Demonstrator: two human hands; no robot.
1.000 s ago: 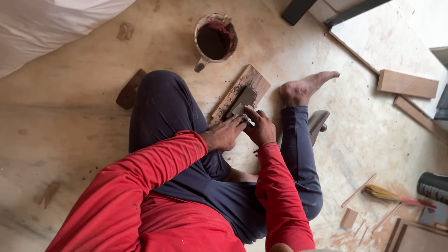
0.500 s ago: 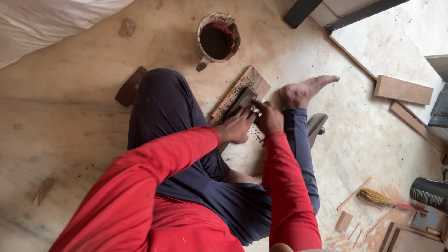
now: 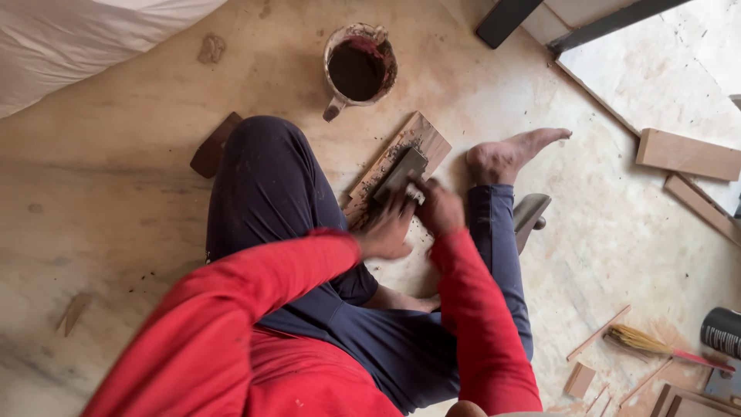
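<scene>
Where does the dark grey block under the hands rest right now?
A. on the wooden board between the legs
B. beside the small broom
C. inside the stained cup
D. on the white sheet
A: both hands, left hand and right hand, press the dark grey block onto the wooden board, well short of the stained cup.

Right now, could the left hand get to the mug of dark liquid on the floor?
Probably yes. The left hand lies on the dark block atop the wooden board; the mug stands just beyond on open floor, with nothing between.
</scene>
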